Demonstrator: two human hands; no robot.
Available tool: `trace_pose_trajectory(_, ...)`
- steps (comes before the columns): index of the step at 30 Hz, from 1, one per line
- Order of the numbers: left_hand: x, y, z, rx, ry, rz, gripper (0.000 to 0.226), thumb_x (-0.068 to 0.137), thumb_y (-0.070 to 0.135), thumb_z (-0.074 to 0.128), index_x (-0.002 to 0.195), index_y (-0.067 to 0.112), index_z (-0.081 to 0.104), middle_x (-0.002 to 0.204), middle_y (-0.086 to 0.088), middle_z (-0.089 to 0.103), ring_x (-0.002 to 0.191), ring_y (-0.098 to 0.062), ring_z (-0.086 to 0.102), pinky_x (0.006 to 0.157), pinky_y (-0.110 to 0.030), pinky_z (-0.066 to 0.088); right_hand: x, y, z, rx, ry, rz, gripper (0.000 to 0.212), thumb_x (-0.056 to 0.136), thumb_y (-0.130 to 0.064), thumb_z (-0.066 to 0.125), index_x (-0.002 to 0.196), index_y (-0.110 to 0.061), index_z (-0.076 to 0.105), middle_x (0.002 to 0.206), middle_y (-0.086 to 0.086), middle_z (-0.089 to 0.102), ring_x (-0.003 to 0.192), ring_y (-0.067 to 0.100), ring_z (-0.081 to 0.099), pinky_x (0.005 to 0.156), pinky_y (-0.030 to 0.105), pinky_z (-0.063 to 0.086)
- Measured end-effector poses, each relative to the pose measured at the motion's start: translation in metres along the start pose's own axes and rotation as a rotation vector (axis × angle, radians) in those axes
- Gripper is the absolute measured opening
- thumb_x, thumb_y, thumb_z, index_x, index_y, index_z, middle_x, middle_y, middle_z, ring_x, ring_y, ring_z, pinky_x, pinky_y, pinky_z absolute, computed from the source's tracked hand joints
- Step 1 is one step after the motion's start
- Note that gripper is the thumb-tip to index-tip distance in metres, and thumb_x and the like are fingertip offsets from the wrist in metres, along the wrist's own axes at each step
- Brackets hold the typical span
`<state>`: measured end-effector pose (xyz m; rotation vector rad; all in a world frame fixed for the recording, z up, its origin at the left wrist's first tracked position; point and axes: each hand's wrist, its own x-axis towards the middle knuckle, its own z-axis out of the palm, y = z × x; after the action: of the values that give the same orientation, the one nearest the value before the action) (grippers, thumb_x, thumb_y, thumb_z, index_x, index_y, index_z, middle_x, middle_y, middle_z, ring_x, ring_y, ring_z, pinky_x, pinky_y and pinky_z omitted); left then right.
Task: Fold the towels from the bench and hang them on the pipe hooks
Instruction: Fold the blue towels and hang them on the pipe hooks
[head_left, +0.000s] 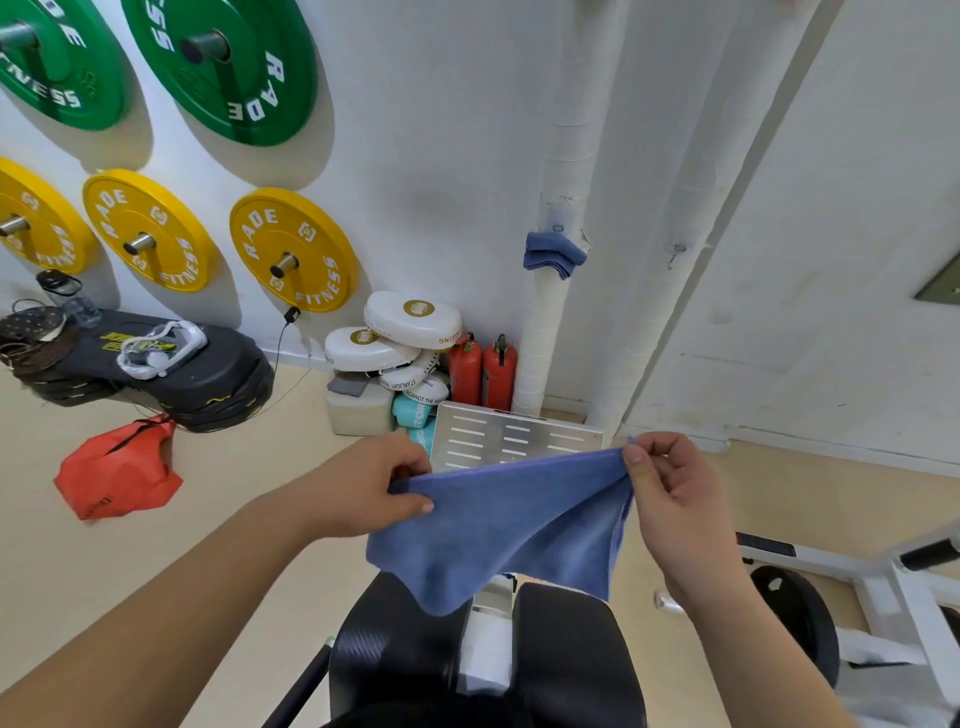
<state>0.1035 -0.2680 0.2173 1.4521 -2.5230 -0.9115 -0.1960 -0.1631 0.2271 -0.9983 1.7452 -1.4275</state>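
Weight plates, green (218, 57) above yellow (293, 249), hang on wall pegs at the far left. Below them a clear bottle (70, 299) stands on a black stack (208, 374) on the floor; its contents cannot be made out. A red bag (117, 473) lies on the floor just in front of the stack, mouth gathered, contents hidden. White pads (410, 319) are piled against the wall on a pale box (358, 410), with two red extinguishers (483, 371) upright beside them.

The left hand (363, 483) pinches one upper corner of a blue towel (509, 525) between thumb and curled fingers. The towel is held in the air, stretched between both hands, its lower edge hanging over the black padded counter (566, 649). A slotted metal plate (514, 436) shows behind its top edge.

On the wrapped white pipe (561, 156) a folded blue towel (553, 254) hangs against the pipe below a mount.

The right hand (670, 483) pinches the other upper corner, thumb against forefinger, remaining fingers curled. A small hook (675, 254) sits on the second pipe (691, 197), right of the first.
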Motion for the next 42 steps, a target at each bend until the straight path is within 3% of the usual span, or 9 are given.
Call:
trace_pose_trajectory(3, -0.001, -0.001, 0.014, 0.289, -0.177, -0.028, 0.017, 0.084, 0.04, 0.065, 0.081, 0.027, 0.054, 0.082, 0.005, 0.059, 0.082, -0.021, 0.059, 0.069, -0.037, 0.046, -0.002, 0.02, -0.002, -0.082, 0.064, 0.022, 0.01, 0.102, -0.018, 0.059, 0.094, -0.022, 0.063, 0.082, -0.006, 0.07, 0.08, 0.004, 0.066, 0.074, 0.026, 0.048)
trace_pose_trajectory(6, 0.003, -0.005, 0.014, 0.382, 0.072, -0.065, 0.016, 0.087, 0.041, 0.065, 0.083, 0.03, 0.055, 0.086, 0.008, 0.058, 0.084, -0.017, 0.057, 0.067, -0.032, 0.045, -0.007, 0.044, -0.007, -0.057, 0.121, 0.088, 0.011, 0.102, -0.018, 0.059, 0.094, -0.023, 0.061, 0.089, -0.001, 0.07, 0.088, 0.018, 0.066, 0.076, 0.032, 0.051)
trace_pose_trajectory(8, 0.006, -0.009, 0.005, 0.288, 0.279, -0.068, 0.012, 0.088, 0.038, 0.069, 0.084, 0.033, 0.058, 0.085, 0.011, 0.055, 0.08, -0.012, 0.054, 0.07, -0.033, 0.049, -0.008, 0.054, -0.012, 0.013, 0.17, 0.143, 0.011, 0.103, -0.014, 0.057, 0.094, -0.018, 0.061, 0.089, 0.002, 0.068, 0.085, 0.022, 0.064, 0.072, 0.036, 0.057)
trace_pose_trajectory(16, -0.015, -0.02, 0.034, -0.085, 0.188, -0.31, 0.017, 0.086, 0.02, 0.076, 0.077, 0.029, 0.064, 0.082, 0.007, 0.069, 0.064, -0.013, 0.068, 0.06, -0.031, 0.053, -0.016, 0.087, -0.021, 0.133, 0.052, 0.305, 0.009, 0.105, -0.01, 0.052, 0.102, -0.003, 0.057, 0.091, 0.005, 0.064, 0.085, 0.014, 0.066, 0.099, 0.044, 0.055)
trace_pose_trajectory(21, -0.025, -0.039, 0.043, -0.226, 0.341, -0.372, 0.011, 0.087, 0.013, 0.074, 0.082, 0.021, 0.068, 0.087, 0.007, 0.073, 0.08, -0.017, 0.067, 0.068, -0.029, 0.052, -0.014, 0.101, -0.002, 0.094, -0.067, 0.336, 0.008, 0.105, -0.014, 0.054, 0.102, -0.008, 0.058, 0.096, 0.008, 0.068, 0.092, 0.018, 0.069, 0.103, 0.043, 0.055)
trace_pose_trajectory(26, -0.046, -0.064, 0.042, -0.293, 0.392, -0.373, 0.013, 0.088, 0.014, 0.073, 0.083, 0.023, 0.067, 0.078, 0.002, 0.071, 0.069, -0.016, 0.062, 0.061, -0.025, 0.047, -0.021, 0.098, 0.02, 0.115, -0.105, 0.332, 0.008, 0.105, -0.014, 0.055, 0.102, -0.008, 0.059, 0.097, 0.009, 0.069, 0.095, 0.019, 0.07, 0.102, 0.04, 0.054)
trace_pose_trajectory(31, -0.094, -0.109, 0.059, -0.343, 0.263, -0.357, 0.016, 0.092, 0.01, 0.066, 0.087, 0.025, 0.066, 0.077, 0.001, 0.071, 0.072, -0.021, 0.066, 0.068, -0.04, 0.056, -0.066, 0.116, 0.034, -0.021, -0.157, 0.433, 0.009, 0.102, -0.014, 0.059, 0.101, -0.004, 0.06, 0.101, 0.018, 0.07, 0.098, 0.032, 0.072, 0.085, 0.036, 0.059)
trace_pose_trajectory(36, -0.133, -0.155, 0.092, -0.328, 0.102, -0.346, 0.017, 0.098, 0.02, 0.06, 0.091, 0.034, 0.067, 0.091, 0.02, 0.071, 0.079, 0.0, 0.062, 0.074, -0.026, 0.049, -0.111, 0.149, 0.052, -0.256, -0.263, 0.509, 0.01, 0.102, -0.024, 0.059, 0.098, -0.016, 0.064, 0.097, 0.011, 0.069, 0.093, 0.029, 0.069, 0.089, 0.044, 0.061)
trace_pose_trajectory(42, -0.148, -0.188, 0.111, -0.366, -0.051, -0.348, 0.02, 0.1, 0.016, 0.053, 0.092, 0.029, 0.065, 0.09, 0.015, 0.07, 0.082, -0.004, 0.063, 0.077, -0.024, 0.049, -0.144, 0.166, 0.078, -0.346, -0.271, 0.608, 0.013, 0.105, -0.028, 0.055, 0.101, -0.017, 0.062, 0.1, 0.012, 0.066, 0.091, 0.024, 0.062, 0.082, 0.036, 0.055)
